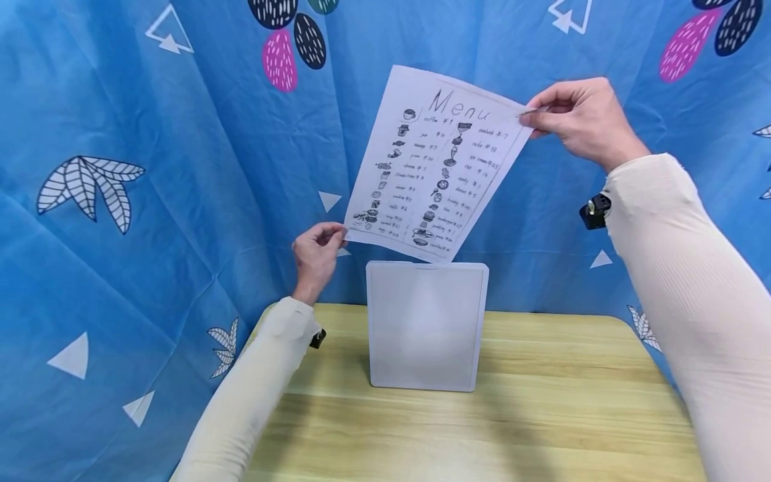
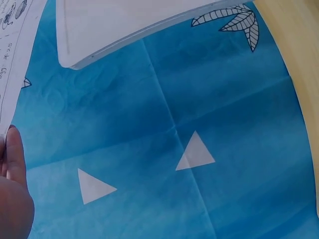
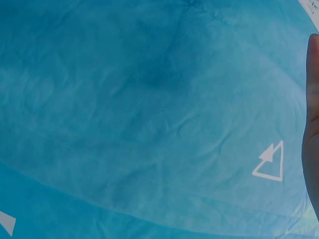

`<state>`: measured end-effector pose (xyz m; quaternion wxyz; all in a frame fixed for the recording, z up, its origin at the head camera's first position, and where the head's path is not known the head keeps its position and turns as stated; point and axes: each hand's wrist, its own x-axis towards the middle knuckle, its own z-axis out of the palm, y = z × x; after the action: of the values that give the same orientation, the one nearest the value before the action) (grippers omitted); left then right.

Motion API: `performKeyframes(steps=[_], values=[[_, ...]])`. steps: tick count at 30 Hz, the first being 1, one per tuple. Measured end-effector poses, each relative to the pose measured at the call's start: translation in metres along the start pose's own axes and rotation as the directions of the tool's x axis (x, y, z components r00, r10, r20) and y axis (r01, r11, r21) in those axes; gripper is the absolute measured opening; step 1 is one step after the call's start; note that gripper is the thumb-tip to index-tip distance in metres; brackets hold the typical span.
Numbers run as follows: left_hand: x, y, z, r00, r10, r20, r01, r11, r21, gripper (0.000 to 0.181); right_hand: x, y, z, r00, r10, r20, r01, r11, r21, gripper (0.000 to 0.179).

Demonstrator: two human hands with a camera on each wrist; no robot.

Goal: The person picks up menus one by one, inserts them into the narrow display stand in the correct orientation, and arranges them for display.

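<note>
A white paper menu (image 1: 415,161) with handwritten words, prices and small food drawings hangs in the air, tilted, between both hands. My left hand (image 1: 316,258) pinches its lower left corner. Up at the top right corner, my right hand (image 1: 587,120) grips the sheet between thumb and fingers. Just below the paper's lower edge, a white rectangular display frame (image 1: 426,328) stands upright on the table. The left wrist view catches the frame's corner (image 2: 114,30) and the edge of the menu (image 2: 17,55). Only a sliver of the right hand (image 3: 312,119) appears in the right wrist view.
A light wood-grain table (image 1: 554,375) extends under the frame. Behind and to the left hangs a blue curtain (image 1: 150,268) printed with leaves, triangles and petals. Small black wrist cameras sit on the left wrist (image 1: 317,339) and right wrist (image 1: 595,211).
</note>
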<state>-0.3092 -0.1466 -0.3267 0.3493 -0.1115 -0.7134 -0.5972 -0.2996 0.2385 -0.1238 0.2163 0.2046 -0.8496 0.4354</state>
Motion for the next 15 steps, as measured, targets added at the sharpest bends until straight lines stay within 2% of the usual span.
performKeyframes(steps=[6,11,15], values=[[-0.006,-0.004,0.006,0.996,-0.082,0.041,0.080,0.996,0.046,0.010,-0.001,-0.001,-0.001,1.000,0.024,0.016,-0.024,0.999,-0.028,0.022],[-0.012,-0.006,0.009,0.985,-0.148,0.089,0.143,0.988,0.065,0.013,0.000,-0.003,-0.001,0.999,0.031,0.023,-0.030,0.999,-0.042,0.024],[-0.015,-0.007,0.010,0.976,-0.182,0.121,0.170,0.980,0.105,0.015,0.001,-0.005,-0.001,1.000,0.023,0.020,-0.022,0.999,-0.030,0.023]])
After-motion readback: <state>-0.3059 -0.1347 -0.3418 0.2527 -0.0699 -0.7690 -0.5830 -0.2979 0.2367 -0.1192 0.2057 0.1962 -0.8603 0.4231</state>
